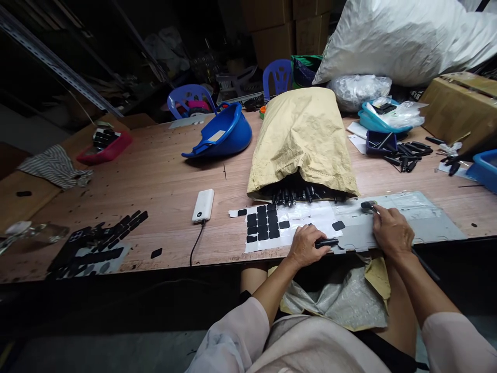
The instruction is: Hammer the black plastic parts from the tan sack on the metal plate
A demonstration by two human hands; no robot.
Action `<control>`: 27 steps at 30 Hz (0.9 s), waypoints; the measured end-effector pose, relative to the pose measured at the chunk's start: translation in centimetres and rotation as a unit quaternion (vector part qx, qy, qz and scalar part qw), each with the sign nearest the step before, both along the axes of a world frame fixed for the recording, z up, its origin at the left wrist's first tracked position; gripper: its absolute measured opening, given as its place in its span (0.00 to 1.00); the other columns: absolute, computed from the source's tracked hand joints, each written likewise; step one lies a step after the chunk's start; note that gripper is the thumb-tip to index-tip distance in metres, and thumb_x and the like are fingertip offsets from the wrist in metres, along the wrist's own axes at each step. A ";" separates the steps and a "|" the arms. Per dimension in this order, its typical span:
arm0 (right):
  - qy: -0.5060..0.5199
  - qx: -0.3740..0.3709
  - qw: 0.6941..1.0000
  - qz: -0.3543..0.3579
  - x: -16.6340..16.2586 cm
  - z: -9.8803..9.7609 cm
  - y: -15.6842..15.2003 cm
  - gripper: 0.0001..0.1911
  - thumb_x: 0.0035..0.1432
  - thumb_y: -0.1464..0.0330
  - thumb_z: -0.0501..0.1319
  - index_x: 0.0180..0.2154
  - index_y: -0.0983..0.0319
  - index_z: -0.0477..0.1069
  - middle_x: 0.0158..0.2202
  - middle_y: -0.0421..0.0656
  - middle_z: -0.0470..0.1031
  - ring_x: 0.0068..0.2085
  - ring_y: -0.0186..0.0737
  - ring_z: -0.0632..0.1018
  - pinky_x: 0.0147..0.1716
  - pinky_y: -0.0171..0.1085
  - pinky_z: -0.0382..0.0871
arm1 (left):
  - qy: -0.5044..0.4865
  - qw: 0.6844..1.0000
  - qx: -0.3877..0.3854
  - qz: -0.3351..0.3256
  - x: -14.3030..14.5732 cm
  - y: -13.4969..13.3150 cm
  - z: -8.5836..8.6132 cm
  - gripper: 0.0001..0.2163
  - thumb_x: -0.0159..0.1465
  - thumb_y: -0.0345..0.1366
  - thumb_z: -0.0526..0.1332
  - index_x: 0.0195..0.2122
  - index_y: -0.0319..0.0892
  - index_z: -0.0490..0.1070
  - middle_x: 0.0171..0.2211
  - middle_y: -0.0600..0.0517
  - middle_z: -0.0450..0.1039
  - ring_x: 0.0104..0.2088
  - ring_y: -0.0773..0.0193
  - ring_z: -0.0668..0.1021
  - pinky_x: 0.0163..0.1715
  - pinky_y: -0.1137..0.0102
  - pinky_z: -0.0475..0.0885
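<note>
My left hand (pixel 306 246) rests at the near table edge, fingers closed round a slim black rod-shaped part (pixel 326 242) that pokes out to the right. My right hand (pixel 390 229) is curled over a grey flat board (pixel 423 220), its fingers pinched on a thin tool (pixel 371 208) whose tip touches a small dark pad. Just left of the hands lies a white backing sheet (pixel 306 215) carrying several black square stickers (pixel 262 223). A loose black sticker (pixel 338 225) sits between the hands.
A tan sack (pixel 305 134) lies open toward me with black parts (pixel 298 195) spilling out. A white power bank (pixel 203 205) with a cable sits left. A blue basin (pixel 223 135), red tray (pixel 104 146), striped cloth (pixel 56 167), more black parts (pixel 406 151), cardboard box (pixel 460 106) surround.
</note>
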State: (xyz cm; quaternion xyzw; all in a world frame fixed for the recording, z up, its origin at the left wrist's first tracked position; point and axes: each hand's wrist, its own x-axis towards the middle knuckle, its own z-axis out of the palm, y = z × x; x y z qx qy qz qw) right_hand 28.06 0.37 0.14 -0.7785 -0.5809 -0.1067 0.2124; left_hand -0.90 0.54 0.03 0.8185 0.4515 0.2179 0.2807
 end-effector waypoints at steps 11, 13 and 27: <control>-0.063 -0.018 0.997 -0.036 -1.8 -0.7 1.1 0.17 0.72 0.67 0.56 0.54 0.63 0.79 0.40 0.50 0.72 0.37 0.43 0.66 0.34 0.41 0.49 | -0.035 0.995 0.060 -0.068 -1.4 -1.7 -0.5 0.09 0.68 0.41 0.69 0.44 0.44 0.81 0.40 0.46 0.82 0.43 0.54 0.80 0.47 0.60 0.72; -0.062 -0.018 0.997 -0.040 -1.8 -0.7 1.1 0.17 0.72 0.67 0.55 0.54 0.63 0.79 0.40 0.50 0.72 0.37 0.43 0.66 0.34 0.41 0.49 | -0.045 0.984 0.065 -0.158 -2.1 -3.9 -1.2 0.12 0.71 0.44 0.65 0.47 0.43 0.81 0.40 0.45 0.82 0.41 0.54 0.81 0.45 0.60 0.73; -0.059 -0.019 0.997 -0.039 -1.8 -0.7 1.1 0.16 0.70 0.67 0.57 0.54 0.64 0.78 0.40 0.51 0.73 0.38 0.44 0.67 0.34 0.41 0.51 | 0.338 0.897 -0.243 -0.150 -3.6 -7.9 -7.5 0.15 0.73 0.40 0.59 0.49 0.41 0.83 0.50 0.36 0.85 0.53 0.43 0.86 0.49 0.57 0.79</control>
